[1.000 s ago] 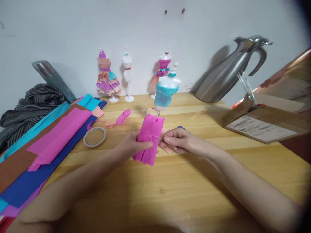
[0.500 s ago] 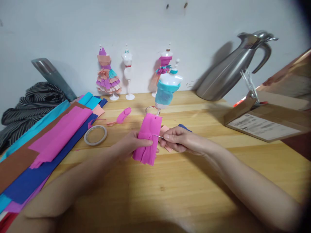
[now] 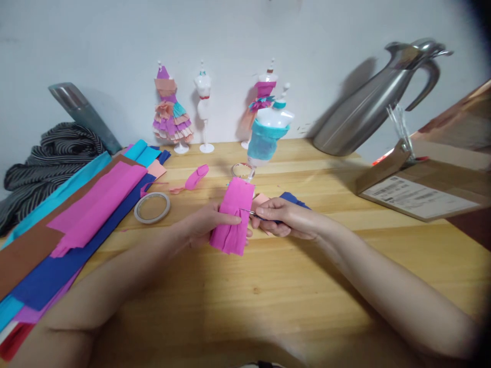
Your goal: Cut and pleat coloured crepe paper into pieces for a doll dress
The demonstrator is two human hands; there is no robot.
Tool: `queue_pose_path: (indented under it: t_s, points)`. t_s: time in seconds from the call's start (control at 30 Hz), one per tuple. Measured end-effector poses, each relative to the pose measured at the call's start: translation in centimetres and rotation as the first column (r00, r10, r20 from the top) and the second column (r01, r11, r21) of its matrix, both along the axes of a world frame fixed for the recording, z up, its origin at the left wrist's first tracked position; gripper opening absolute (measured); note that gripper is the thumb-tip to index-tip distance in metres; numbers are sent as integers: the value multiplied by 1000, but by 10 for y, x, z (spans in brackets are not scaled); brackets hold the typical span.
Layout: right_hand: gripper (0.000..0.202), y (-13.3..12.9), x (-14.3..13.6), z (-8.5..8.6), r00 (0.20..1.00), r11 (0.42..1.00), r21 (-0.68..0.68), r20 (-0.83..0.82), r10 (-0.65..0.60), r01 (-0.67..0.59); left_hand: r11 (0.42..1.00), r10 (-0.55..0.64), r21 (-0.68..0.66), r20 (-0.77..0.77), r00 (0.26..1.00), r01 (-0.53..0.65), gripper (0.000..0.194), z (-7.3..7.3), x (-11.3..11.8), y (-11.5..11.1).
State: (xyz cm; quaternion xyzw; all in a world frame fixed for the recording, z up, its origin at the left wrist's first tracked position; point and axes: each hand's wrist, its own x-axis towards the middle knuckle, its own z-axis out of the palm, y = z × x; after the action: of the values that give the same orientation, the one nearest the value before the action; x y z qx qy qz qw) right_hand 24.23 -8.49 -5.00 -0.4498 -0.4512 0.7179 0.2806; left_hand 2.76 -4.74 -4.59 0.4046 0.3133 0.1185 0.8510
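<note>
My left hand (image 3: 209,223) is closed on a piece of pink crepe paper (image 3: 232,204), thumb on top and fingers behind. The paper is gathered into folds toward its lower end. My right hand (image 3: 282,217) grips a slim pointed metal tool (image 3: 249,211) that looks like tweezers; its tip lies against the pink paper by the folds. Just behind stands a small white dress form (image 3: 274,118) wrapped in turquoise paper (image 3: 264,143). Peach paper scraps (image 3: 262,198) and a dark blue piece (image 3: 293,198) lie by my right hand.
Crepe paper strips (image 3: 99,204) in several colours are stacked at left, beside a roll of tape (image 3: 152,208) and a pink scrap (image 3: 196,177). More dress forms (image 3: 203,102) stand by the wall. A steel jug (image 3: 368,102) and cardboard box (image 3: 422,189) are at right.
The view has shifted slightly. Both hands keep their hold; the tool's tip stays on the pink paper near the folds, and its shaft now shows more.
</note>
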Motion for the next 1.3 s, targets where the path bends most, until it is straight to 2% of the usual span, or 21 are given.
queue_pose_path:
  t_s: [0.13, 0.33, 0.63, 0.83, 0.97, 1.3]
  points:
    - [39, 0, -1, 1, 1000, 1000, -7, -2, -5, 5, 1000, -12, -2, -4, 1000, 12, 29, -6, 0, 2]
    - [35, 0, -2, 0, 999, 999, 33, -31, 13, -12, 997, 37, 67, -3, 999, -37, 32, -14, 0, 2]
    - [32, -2, -7, 5, 999, 997, 75, -45, -14, 18, 992, 57, 113, 1, 998, -57, 28, -7, -1, -3]
    - [34, -3, -7, 6, 1000, 997, 77, -20, -23, 24, 988, 74, 135, -1, 997, -74, 34, -9, 0, -2]
    - [36, -3, -8, 6, 1000, 995, 94, -25, -14, 17, 988, 95, 127, -60, 994, -87, 35, -9, 1, -2]
    - [34, -3, -8, 2, 997, 988, 157, -75, 1, 11, 989, 102, 110, -68, 992, -94, 38, -7, 3, -3]
